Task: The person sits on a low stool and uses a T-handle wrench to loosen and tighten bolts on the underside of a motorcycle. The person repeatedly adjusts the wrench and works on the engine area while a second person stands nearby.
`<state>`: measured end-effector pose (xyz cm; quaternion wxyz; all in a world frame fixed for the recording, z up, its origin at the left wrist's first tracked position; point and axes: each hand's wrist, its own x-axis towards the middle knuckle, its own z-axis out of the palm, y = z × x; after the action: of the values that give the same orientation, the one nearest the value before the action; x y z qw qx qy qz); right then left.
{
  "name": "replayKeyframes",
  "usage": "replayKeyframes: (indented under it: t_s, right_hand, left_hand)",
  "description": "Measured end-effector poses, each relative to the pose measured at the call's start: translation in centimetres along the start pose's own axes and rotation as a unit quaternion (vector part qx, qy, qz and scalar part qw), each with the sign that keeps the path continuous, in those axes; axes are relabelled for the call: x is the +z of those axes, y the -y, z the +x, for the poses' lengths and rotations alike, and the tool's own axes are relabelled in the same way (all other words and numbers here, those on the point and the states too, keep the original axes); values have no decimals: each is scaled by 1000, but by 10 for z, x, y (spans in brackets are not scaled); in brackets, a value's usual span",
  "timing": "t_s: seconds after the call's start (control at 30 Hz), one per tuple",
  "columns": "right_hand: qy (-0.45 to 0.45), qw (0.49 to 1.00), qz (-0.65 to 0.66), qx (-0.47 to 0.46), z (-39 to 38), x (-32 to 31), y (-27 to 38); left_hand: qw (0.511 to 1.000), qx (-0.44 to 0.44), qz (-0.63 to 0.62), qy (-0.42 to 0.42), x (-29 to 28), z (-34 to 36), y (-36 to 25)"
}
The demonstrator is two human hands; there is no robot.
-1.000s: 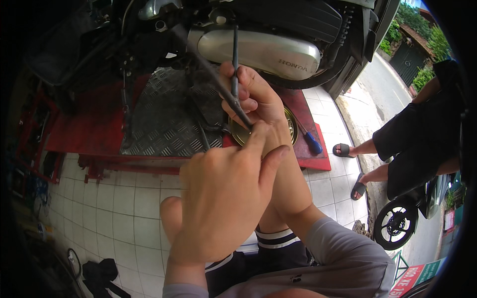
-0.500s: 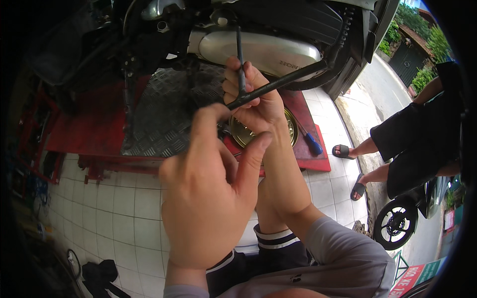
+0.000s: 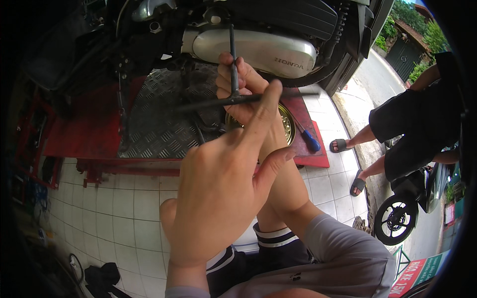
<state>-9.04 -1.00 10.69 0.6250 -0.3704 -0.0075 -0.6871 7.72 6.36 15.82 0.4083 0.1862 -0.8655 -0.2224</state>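
My right hand is wrapped round the shaft of a dark T-handle wrench. The wrench's far end meets a round fitting on the motorbike's engine, just above the silver side cover; the exact contact is too dark to make out. Its crossbar lies almost level, both ends blurred by motion. My left hand is in front, palm down and holding nothing. Its index finger reaches out across the crossbar, and its thumb stands apart; whether the finger touches the bar, I cannot tell. My left hand partly covers my right wrist.
Beneath the bike is a red platform with a metal tread plate. On its right lie a round gold tray and a blue-handled screwdriver. A person in black shorts stands at right, near another motorbike's wheel.
The wrench's crossbar has turned from a steep slant to nearly level. My left hand has shifted right, its index finger now pointing up to the right. My right hand stays round the shaft.
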Motion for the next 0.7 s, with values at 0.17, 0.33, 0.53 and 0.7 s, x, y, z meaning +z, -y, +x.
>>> replayKeyframes:
  t_s: [0.17, 0.33, 0.53, 0.7]
  right_hand:
    - [23, 1000, -11, 14, 0, 1, 5]
    - [-5, 1000, -1, 6, -1, -1, 5]
    - [28, 999, 30, 3, 1, 0, 4]
    - [26, 999, 26, -5, 8, -3, 2]
  left_hand:
    - [986, -148, -14, -73, 0, 1, -9]
    - [996, -60, 22, 62, 1, -4, 1]
    - [990, -91, -60, -85, 0, 3, -1]
    - [997, -48, 14, 64, 5, -2, 12]
